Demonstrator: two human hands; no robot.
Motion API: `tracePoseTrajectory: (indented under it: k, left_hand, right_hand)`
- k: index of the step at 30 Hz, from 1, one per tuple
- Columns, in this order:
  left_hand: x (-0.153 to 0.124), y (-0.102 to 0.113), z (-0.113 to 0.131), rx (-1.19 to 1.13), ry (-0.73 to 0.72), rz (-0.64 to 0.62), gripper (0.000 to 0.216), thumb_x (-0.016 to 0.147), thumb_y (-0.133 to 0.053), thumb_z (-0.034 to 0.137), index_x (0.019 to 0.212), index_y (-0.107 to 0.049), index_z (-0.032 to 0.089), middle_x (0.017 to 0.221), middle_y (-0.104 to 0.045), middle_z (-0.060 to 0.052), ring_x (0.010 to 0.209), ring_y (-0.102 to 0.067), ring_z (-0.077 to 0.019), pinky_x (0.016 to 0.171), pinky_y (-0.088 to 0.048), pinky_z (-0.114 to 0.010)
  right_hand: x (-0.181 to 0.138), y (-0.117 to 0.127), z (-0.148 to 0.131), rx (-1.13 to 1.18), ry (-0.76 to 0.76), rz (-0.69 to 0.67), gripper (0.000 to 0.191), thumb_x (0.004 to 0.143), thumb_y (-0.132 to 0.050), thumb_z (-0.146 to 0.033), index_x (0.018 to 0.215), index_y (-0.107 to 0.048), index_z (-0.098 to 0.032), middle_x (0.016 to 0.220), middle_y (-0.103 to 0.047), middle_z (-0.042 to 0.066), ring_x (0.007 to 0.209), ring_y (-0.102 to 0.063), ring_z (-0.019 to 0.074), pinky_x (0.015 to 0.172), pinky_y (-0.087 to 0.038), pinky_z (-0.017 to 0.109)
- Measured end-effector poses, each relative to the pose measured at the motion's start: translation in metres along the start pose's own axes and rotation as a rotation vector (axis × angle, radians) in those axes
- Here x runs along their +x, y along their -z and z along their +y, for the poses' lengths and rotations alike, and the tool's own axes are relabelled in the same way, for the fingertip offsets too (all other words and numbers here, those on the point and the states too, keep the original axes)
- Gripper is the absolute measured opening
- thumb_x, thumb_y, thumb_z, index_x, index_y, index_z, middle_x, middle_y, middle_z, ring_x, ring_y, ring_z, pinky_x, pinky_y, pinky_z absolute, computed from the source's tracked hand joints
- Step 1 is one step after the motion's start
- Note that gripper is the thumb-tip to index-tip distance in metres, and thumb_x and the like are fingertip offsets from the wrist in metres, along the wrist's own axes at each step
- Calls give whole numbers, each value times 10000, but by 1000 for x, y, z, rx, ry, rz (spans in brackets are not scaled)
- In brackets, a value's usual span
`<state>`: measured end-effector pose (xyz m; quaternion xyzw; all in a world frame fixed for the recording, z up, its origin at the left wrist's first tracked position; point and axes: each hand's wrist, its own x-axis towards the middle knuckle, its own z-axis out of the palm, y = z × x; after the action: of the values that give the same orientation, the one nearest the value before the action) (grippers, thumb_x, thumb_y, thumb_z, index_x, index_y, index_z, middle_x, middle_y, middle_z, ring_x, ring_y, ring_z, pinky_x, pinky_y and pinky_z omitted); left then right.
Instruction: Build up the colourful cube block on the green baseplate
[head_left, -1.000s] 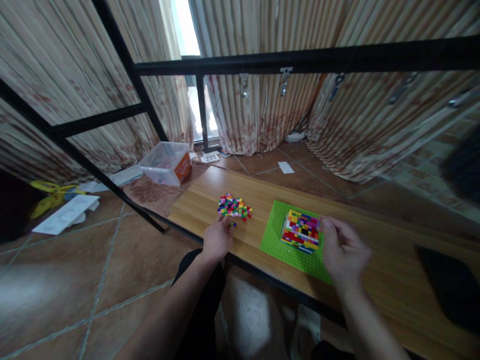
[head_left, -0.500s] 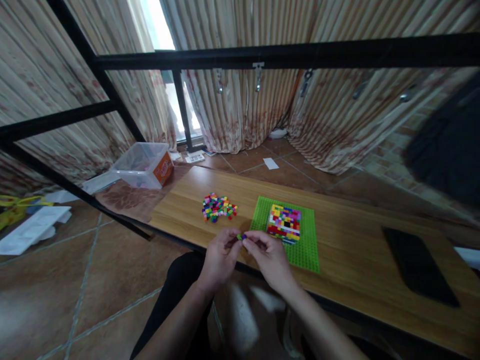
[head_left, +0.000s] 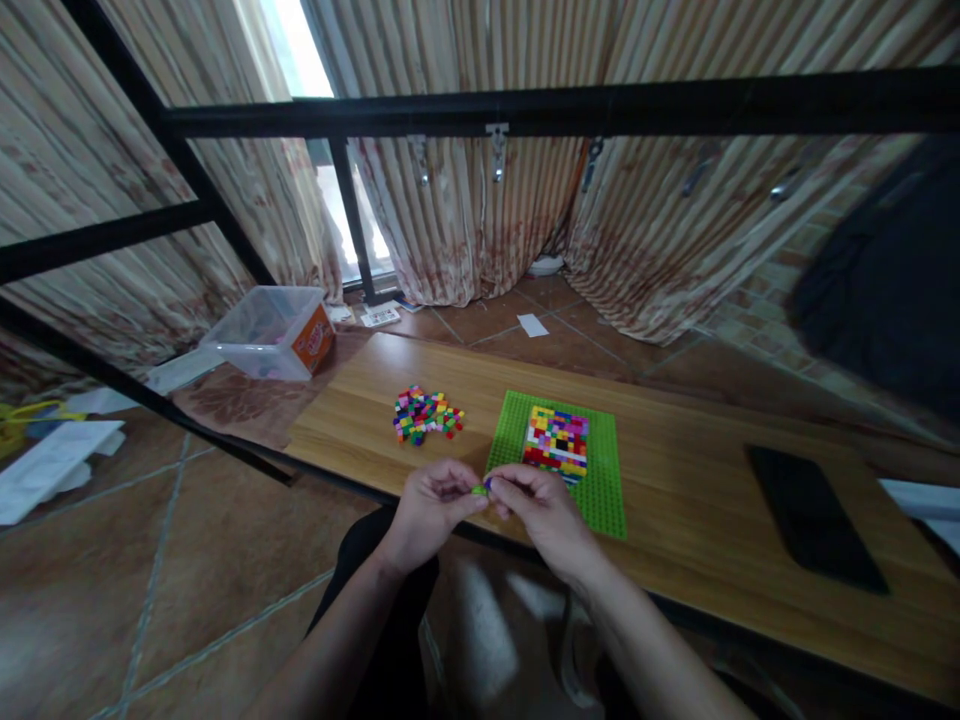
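My left hand (head_left: 429,510) and my right hand (head_left: 541,508) meet over the near edge of the wooden table (head_left: 697,470), fingertips pinched together on small bricks (head_left: 482,488), green and purple. Just beyond them lies a green baseplate (head_left: 604,490) carrying a block of many-coloured bricks (head_left: 556,440). A loose pile of coloured bricks (head_left: 425,413) sits on the table to the left of the baseplate.
A black flat object (head_left: 814,518) lies on the table at the right. A clear plastic box (head_left: 268,330) and papers (head_left: 52,460) lie on the tiled floor to the left. A black metal frame (head_left: 525,108) crosses in front of curtains.
My left hand came away from the brick pile and my right hand left the built block. Both met at the table's near edge, pinching small bricks. The camera view shifted right.
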<state>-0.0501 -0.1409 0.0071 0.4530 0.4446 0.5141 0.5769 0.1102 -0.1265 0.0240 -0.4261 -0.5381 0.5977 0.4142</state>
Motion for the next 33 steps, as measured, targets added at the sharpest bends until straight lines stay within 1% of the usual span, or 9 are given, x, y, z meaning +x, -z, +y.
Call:
tracePoseTrajectory:
  k: [3,5,7,9,11,15,19,25,33]
  left_hand:
    - [4,3,-8,-16,15,11,256,595,-836,205,711,-618,137,614,-610,34,565,-540,-63,568,-426,-179]
    - [6,4,-14,-25,30,52,267,583,-839,203,722,-619,143,602,-590,47,547,-522,-57,547,-411,-174]
    - [9,5,-17,-27,42,80,273,584,-836,204,740,-620,147,612,-598,47,552,-534,-62,557,-425,-182]
    - [11,5,-18,-27,50,81,264,611,-822,217,769,-621,150,617,-618,39,562,-561,-75,580,-443,-197]
    - [12,5,-17,-35,54,75,247,647,-801,237,788,-617,151,608,-633,29,565,-583,-88,593,-453,-209]
    - [14,6,-15,-62,61,68,242,671,-788,247,806,-611,151,604,-648,20,568,-600,-98,617,-466,-225]
    - [13,6,-17,-101,67,44,249,670,-792,253,807,-610,149,612,-653,15,573,-605,-103,619,-469,-233]
    - [13,6,-16,-121,71,24,237,680,-790,253,803,-619,144,624,-655,10,577,-604,-103,620,-467,-237]
    - [13,5,-14,-129,68,13,241,680,-796,270,799,-632,139,631,-654,6,576,-602,-104,613,-468,-241]
  right_hand:
    - [7,26,-3,20,44,112,249,761,-680,-431,830,-736,-199,653,-657,-2,556,-541,118,573,-444,266]
    - [14,52,-3,-68,116,311,248,735,-709,-430,845,-752,-212,671,-670,7,599,-570,140,621,-464,294]
    - [21,79,-1,-230,222,515,233,722,-718,-430,820,-760,-223,816,-709,40,737,-620,181,711,-481,336]
    - [25,99,3,-429,279,555,224,735,-704,-435,816,-768,-236,867,-698,55,804,-618,209,740,-471,361]
    - [28,108,7,-534,302,559,213,747,-691,-435,807,-771,-247,894,-680,58,856,-611,223,786,-461,384]
    - [34,105,16,-609,338,577,187,751,-685,-432,773,-771,-267,955,-642,52,959,-588,231,920,-420,426]
    - [41,101,21,-603,321,616,183,719,-714,-442,756,-768,-272,1044,-624,51,1035,-568,241,983,-383,448]
    - [46,104,22,-524,283,590,210,689,-736,-457,742,-767,-256,1070,-619,57,1035,-582,238,978,-402,437]
    - [48,105,23,-571,295,561,192,699,-728,-436,732,-756,-249,1063,-632,65,1018,-584,244,972,-412,460]
